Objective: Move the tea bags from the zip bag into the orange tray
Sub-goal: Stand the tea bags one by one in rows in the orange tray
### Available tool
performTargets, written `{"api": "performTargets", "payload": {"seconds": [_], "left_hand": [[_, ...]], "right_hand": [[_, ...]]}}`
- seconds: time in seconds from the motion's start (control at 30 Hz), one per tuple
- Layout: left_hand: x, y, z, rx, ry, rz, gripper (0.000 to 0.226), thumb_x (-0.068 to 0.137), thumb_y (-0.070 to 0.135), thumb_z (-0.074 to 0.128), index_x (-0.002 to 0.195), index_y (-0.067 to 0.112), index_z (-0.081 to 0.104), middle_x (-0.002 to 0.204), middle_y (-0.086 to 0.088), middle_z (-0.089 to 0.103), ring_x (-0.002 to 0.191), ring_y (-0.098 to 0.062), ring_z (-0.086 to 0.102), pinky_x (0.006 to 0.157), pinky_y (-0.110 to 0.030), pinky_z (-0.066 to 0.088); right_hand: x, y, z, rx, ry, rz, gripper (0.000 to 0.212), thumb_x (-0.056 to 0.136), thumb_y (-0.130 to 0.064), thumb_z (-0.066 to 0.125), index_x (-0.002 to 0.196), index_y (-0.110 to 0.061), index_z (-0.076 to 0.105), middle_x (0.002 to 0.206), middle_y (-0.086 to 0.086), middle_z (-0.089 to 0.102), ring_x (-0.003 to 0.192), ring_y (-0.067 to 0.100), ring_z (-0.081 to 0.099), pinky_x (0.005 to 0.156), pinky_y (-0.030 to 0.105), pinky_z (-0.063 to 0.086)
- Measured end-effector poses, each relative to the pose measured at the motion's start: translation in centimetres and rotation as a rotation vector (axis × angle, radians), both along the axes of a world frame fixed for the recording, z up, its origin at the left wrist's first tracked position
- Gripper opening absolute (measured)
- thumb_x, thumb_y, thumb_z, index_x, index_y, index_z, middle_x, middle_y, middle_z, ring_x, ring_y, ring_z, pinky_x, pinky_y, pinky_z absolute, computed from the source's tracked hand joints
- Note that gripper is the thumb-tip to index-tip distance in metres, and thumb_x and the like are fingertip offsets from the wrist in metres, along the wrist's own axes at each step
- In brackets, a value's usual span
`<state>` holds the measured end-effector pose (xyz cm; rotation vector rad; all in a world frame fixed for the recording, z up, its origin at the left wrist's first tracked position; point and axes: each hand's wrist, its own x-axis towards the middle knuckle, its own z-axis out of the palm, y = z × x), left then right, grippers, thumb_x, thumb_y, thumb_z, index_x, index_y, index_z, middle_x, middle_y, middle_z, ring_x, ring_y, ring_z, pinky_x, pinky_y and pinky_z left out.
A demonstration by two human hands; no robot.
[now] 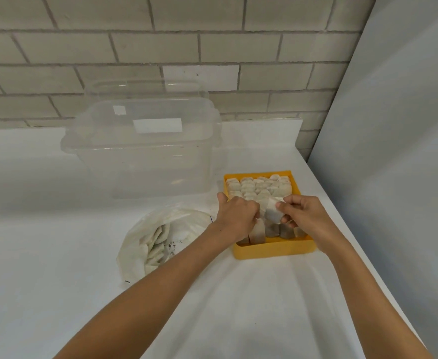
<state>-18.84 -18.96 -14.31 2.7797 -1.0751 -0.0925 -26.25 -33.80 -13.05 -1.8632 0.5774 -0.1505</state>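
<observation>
White-clothed table (pixel 57 229), brick wall (pixel 109 47) behind. The orange tray (pixel 272 251) is nearly full of tea bags (pixel 259 187). The right hand (pixel 303 216) pinches one tea bag (pixel 273 213) over it; the left hand (pixel 236 216) curls its fingers among them, grip unclear. Some remain in the zip bag (pixel 148 229).

Two forearms, bare along their whole visible length, slender, tapering toward the wrists. Left grip (pixel 234 216) and right grip (pixel 303 220) likewise bare; knuckles faintly marked on the backs.
</observation>
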Motion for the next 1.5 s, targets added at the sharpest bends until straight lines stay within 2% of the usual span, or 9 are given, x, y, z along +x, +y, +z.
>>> {"api": "performTargets", "payload": {"seconds": [0.23, 0.43, 0.57, 0.77, 0.87, 0.97, 1.1, 1.4, 1.5], "left_hand": [[0.1, 0.3, 0.3, -0.079, -0.019, 0.013, 0.023, 0.092, 0.017, 0.050, 0.112, 0.024, 0.060, 0.108, 0.003, 0.065, 0.105, -0.022, 0.053, 0.082, -0.040, 0.024], [-0.5, 1.4, 2.3, -0.402, 0.477, -0.003, 0.040, 0.082, 0.038, 0.066, 0.120, 0.027, 0.057, 0.105, 0.012, 0.063, 0.100, -0.013, 0.058, 0.096, -0.042, 0.038], [-0.6, 1.5, 2.3, -0.510, 0.526, -0.036, 0.025, 0.083, 0.031, 0.071, 0.101, 0.015, 0.065, 0.090, 0.005, 0.063, 0.089, -0.013, 0.059, 0.085, -0.036, 0.049], [-0.7, 1.5, 2.4, -0.550, 0.526, -0.046, 0.026, 0.086, 0.018, 0.069, 0.067, 0.017, 0.051, 0.069, 0.005, 0.047, 0.066, -0.008, 0.045, 0.060, -0.018, 0.034], [-0.5, 1.1, 1.9, -0.489, 0.479, -0.055, 0.017, 0.084, 0.021, 0.070, 0.082, 0.007, 0.061, 0.080, 0.000, 0.059, 0.083, -0.019, 0.057, 0.076, -0.034, 0.047], [-0.1, 0.8, 1.3, -0.352, 0.394, -0.044, 0.006, 0.085, 0.015, 0.065, 0.088, 0.020, 0.066, 0.088, 0.006, 0.068, 0.094, -0.016, 0.062, 0.088, -0.043, 0.049], [-0.3, 0.4, 1.1, -0.289, 0.396, -0.059, 0.017, 0.085, 0.011, 0.060, 0.090, 0.023, 0.070, 0.090, 0.006, 0.068, 0.093, -0.013, 0.062, 0.089, -0.040, 0.049], [0.0, 0.2, 0.0, 0.022, -0.050, -0.073, 0.018, 0.090, 0.025, 0.056, 0.106, 0.022, 0.063, 0.103, 0.000, 0.064, 0.100, -0.023, 0.053, 0.081, -0.039, 0.026], [0.1, 0.0, 0.0, 0.082, -0.107, -0.067, 0.015, 0.090, 0.023, 0.055, 0.102, 0.023, 0.064, 0.098, 0.001, 0.066, 0.098, -0.023, 0.053, 0.082, -0.041, 0.025]], "right_hand": [[-0.5, -0.3, 0.0, 0.036, 0.048, 0.032, 0.024, 0.089, -0.020, 0.067, 0.109, -0.009, 0.066, 0.071, 0.007, 0.067, 0.050, 0.006, 0.056, 0.050, 0.016, 0.045], [-0.8, -0.5, 0.8, 0.162, 0.014, 0.098, 0.025, 0.089, -0.015, 0.065, 0.111, -0.003, 0.064, 0.069, 0.010, 0.064, 0.053, 0.009, 0.057, 0.053, 0.019, 0.047], [-0.8, -0.3, 2.0, 0.198, -0.034, 0.174, 0.021, 0.088, -0.016, 0.066, 0.106, -0.005, 0.068, 0.075, 0.012, 0.065, 0.062, 0.012, 0.059, 0.059, 0.022, 0.049], [-0.9, -0.2, 3.5, 0.149, -0.082, 0.246, 0.031, 0.084, -0.038, 0.063, 0.103, -0.016, 0.073, 0.090, -0.002, 0.072, 0.071, 0.010, 0.063, 0.064, 0.022, 0.051], [-0.7, -0.8, 3.4, 0.019, -0.106, 0.235, 0.013, 0.089, -0.015, 0.064, 0.096, -0.014, 0.074, 0.074, -0.009, 0.071, 0.063, 0.004, 0.061, 0.057, 0.015, 0.050], [-0.4, -1.4, 2.9, -0.133, -0.044, 0.265, 0.011, 0.087, -0.007, 0.066, 0.093, -0.012, 0.074, 0.073, 0.006, 0.070, 0.059, 0.003, 0.060, 0.058, 0.017, 0.049], [0.0, -1.6, 2.4, -0.260, 0.025, 0.299, 0.015, 0.088, -0.004, 0.064, 0.093, -0.014, 0.075, 0.074, 0.008, 0.068, 0.064, 0.010, 0.060, 0.065, 0.021, 0.051], [0.7, -1.2, 1.5, -0.430, 0.325, 0.495, 0.022, 0.093, -0.001, 0.050, 0.092, -0.014, 0.068, 0.072, 0.005, 0.061, 0.066, 0.013, 0.055, 0.067, 0.027, 0.050], [1.3, -0.9, 1.0, -0.489, 0.352, 0.531, 0.025, 0.092, 0.001, 0.048, 0.093, -0.013, 0.069, 0.074, -0.003, 0.058, 0.067, 0.007, 0.051, 0.061, 0.016, 0.043]]}}
